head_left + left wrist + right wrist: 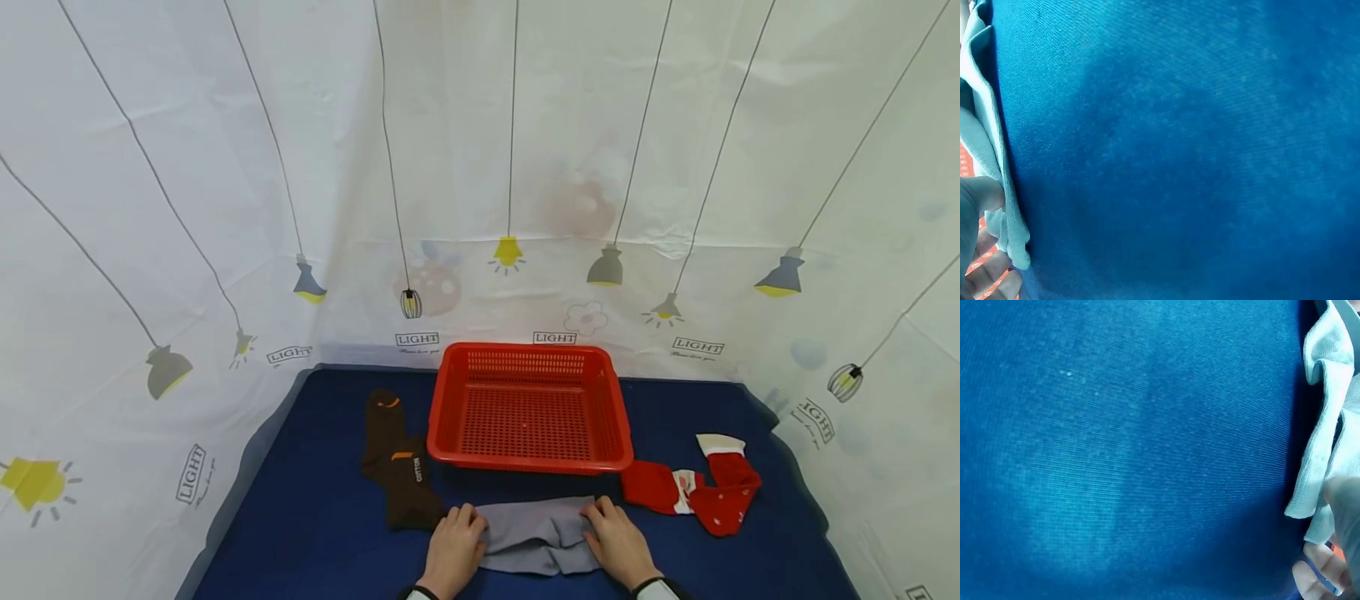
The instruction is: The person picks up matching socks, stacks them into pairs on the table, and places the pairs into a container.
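A grey sock (536, 533) lies crosswise at the near middle of the table, wrinkled along its lower side, with a fold that may be a second layer. My left hand (453, 546) pinches its left end, and my right hand (621, 542) pinches the right end. In the left wrist view the thumb (985, 192) lies on the pale-looking cloth (988, 125), with other fingers behind it. The right wrist view shows the cloth's layered edge (1325, 444) with the right thumb (1341, 494) against it.
Beyond the hands stands a red plastic basket (531, 463). Brown socks (408, 479) marked COTTON lie to its left, near my left hand. Red and white patterned socks (720, 492) lie to the right. A dark blue cloth (315, 517) covers the table; white printed curtains (480, 167) surround it.
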`<state>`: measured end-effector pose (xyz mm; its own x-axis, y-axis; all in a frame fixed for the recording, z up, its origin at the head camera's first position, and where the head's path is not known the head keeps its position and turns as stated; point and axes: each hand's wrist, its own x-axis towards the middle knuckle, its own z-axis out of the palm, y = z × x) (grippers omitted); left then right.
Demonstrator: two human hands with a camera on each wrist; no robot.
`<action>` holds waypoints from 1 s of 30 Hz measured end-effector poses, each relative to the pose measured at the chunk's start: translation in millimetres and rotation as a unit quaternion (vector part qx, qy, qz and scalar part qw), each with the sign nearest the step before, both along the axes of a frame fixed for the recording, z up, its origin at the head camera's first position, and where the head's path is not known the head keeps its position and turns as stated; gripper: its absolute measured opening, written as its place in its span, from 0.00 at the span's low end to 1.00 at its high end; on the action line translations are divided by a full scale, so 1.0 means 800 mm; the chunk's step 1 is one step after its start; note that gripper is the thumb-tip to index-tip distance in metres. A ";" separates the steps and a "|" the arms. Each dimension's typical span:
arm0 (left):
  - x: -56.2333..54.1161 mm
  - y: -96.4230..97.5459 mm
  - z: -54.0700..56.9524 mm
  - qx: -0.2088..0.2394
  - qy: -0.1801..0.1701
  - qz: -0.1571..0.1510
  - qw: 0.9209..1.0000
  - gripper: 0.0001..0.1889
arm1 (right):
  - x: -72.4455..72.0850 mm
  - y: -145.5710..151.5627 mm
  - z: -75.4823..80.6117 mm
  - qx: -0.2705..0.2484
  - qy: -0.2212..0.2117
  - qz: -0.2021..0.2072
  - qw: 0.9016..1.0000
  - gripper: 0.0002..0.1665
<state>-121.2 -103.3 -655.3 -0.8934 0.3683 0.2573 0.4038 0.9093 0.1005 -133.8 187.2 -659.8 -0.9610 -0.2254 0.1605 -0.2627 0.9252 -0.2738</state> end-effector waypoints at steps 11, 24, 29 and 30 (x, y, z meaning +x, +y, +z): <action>-0.005 0.004 -0.005 0.002 0.013 0.004 1.000 0.13 | -0.004 -0.001 -0.001 -0.009 0.051 0.018 0.999 0.17; -0.015 0.004 0.008 0.007 0.029 0.004 1.000 0.12 | -0.010 0.003 0.016 -0.008 0.064 0.024 0.998 0.14; -0.017 -0.001 0.018 0.010 0.040 0.005 0.999 0.12 | -0.009 0.006 0.031 -0.038 0.049 0.024 0.998 0.12; -0.017 -0.002 0.019 0.009 0.041 0.004 0.999 0.12 | -0.009 0.007 0.034 -0.043 0.041 0.022 0.998 0.11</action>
